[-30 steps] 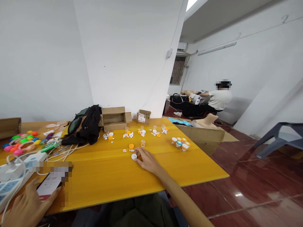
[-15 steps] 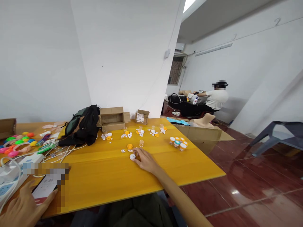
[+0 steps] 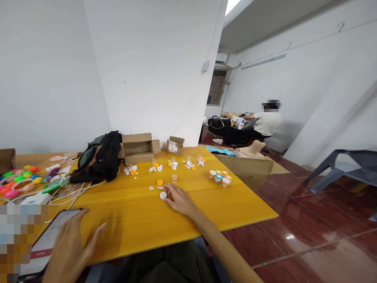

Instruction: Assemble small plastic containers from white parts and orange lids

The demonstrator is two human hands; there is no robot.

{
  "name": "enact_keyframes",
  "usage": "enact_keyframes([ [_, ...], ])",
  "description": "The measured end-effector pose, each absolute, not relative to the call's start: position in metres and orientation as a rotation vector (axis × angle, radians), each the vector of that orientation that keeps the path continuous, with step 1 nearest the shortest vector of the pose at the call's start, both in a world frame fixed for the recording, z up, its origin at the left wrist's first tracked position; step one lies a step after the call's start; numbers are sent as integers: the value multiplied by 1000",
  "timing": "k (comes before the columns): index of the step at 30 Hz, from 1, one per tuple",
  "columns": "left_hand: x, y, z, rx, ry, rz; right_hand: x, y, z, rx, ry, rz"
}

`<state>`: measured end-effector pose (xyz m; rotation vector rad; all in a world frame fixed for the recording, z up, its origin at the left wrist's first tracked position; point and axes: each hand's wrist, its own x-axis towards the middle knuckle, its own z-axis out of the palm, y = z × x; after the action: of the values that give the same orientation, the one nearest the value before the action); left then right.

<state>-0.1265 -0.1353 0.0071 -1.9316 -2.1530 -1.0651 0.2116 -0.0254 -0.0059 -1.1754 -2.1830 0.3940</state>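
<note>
At the middle of the yellow table, my right hand (image 3: 178, 199) has its thumb and fingers closed at the edge of a small round white cap (image 3: 163, 195). Just beyond it lie an orange ring-shaped lid (image 3: 160, 182) and small white printed pieces (image 3: 151, 188). A little clear cup (image 3: 174, 179) stands past my right fingertips. My left hand (image 3: 69, 245) is open, thumb and fingers spread, at the right side of a phone (image 3: 44, 249) lying at the table's left. Part of the phone is covered by the hand and by pixelation.
Small groups of caps, cups and pieces (image 3: 156, 168) line the table's back. Lidded jars (image 3: 218, 177) cluster at right. Behind are cardboard boxes (image 3: 137, 149) and a black bag (image 3: 100, 161); cables (image 3: 78, 192) and colourful rings (image 3: 20, 181) lie left. A person (image 3: 266, 122) sits beyond.
My left hand has come off the phone's face and moved right, its fingers spreading. My right hand stays at the white cap. The view has shifted slightly.
</note>
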Motion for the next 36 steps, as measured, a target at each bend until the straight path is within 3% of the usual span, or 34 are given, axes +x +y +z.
enact_keyframes([
  [14,-12,-69,19,-2805,-1754,-1060,210,-26,1,-1184,-2166,466],
  [24,18,-27,23,-2824,-1289,-955,217,-12,-12,-1216,-1905,313],
  [36,17,-26,10,-2789,-1268,-843,214,-10,-11,-1311,-1996,148],
])
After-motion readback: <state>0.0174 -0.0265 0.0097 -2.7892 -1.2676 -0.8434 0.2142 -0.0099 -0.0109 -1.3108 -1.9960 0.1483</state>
